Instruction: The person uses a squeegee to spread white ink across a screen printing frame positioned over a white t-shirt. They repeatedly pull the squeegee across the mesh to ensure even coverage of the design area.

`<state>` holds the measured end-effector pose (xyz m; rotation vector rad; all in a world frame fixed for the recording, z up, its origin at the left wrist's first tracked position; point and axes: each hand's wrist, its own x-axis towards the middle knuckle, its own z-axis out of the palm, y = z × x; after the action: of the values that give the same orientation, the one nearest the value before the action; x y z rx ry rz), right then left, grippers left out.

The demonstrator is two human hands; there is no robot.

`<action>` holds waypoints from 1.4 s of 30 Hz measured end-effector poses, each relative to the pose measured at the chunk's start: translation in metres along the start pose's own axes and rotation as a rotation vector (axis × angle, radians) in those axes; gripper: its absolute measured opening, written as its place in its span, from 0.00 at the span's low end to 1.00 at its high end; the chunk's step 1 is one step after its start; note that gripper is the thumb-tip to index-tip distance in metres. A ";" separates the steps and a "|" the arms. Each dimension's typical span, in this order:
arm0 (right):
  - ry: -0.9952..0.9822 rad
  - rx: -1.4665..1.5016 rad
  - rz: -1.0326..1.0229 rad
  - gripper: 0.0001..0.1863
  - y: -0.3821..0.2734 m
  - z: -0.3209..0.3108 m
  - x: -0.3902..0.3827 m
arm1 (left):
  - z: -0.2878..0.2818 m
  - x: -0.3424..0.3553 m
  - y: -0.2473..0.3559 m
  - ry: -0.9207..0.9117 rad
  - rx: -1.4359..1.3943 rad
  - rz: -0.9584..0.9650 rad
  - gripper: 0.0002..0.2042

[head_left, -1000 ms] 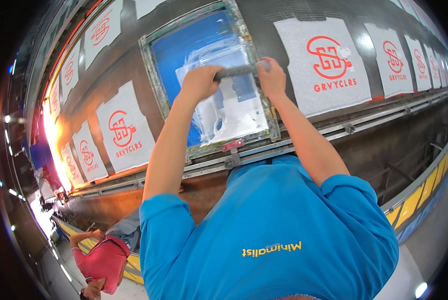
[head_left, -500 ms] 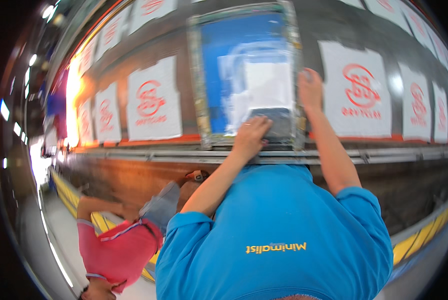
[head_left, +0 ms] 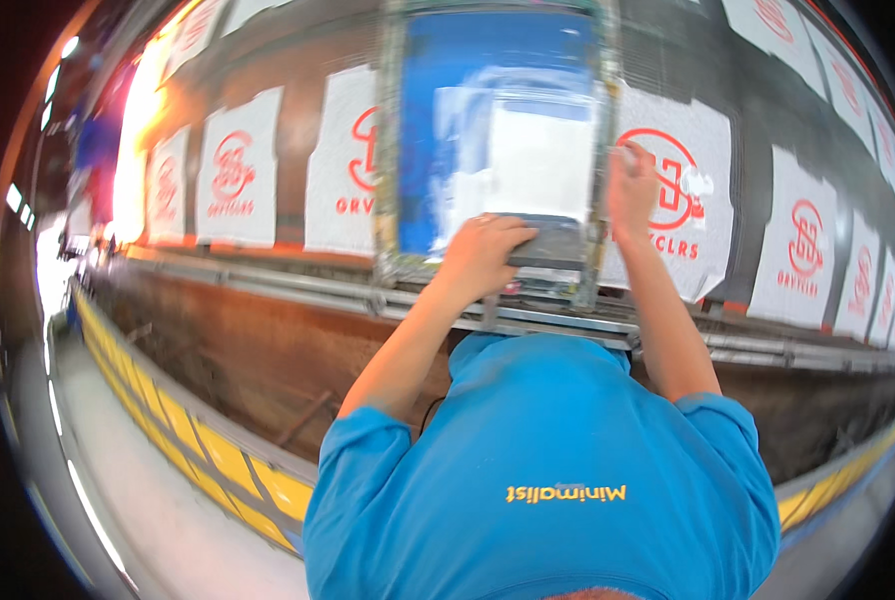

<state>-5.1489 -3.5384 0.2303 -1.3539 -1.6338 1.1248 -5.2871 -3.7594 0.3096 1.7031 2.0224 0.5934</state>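
A screen frame holds a blue mesh coated with white ink. My left hand grips a dark grey squeegee lying across the frame's near end. My right hand, blurred, has its fingers curled just outside the frame's right side, over a white shirt piece with a red print; what it holds, if anything, I cannot make out.
More printed white pieces lie in rows on dark platens to both sides. A metal rail runs along the near side. A yellow-striped edge curves along below. Bright orange glare is at the left.
The squeegee has moved down to the screen's near end with my left hand. My right hand has left it and moved outside the frame. The person in red at lower left is out of view.
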 end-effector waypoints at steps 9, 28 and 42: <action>0.037 -0.006 0.060 0.19 0.029 0.012 0.006 | 0.021 0.008 -0.014 -0.103 0.040 -0.035 0.25; 0.102 -0.387 -0.367 0.27 -0.006 0.028 0.035 | -0.060 0.235 -0.102 -0.326 0.260 -0.036 0.09; -0.343 -0.582 -0.787 0.06 -0.023 0.023 -0.040 | 0.011 0.086 -0.059 -0.057 0.262 0.016 0.05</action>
<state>-5.1708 -3.5832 0.2437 -0.6801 -2.5590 0.4206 -5.3418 -3.6828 0.2626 1.8611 2.1223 0.2901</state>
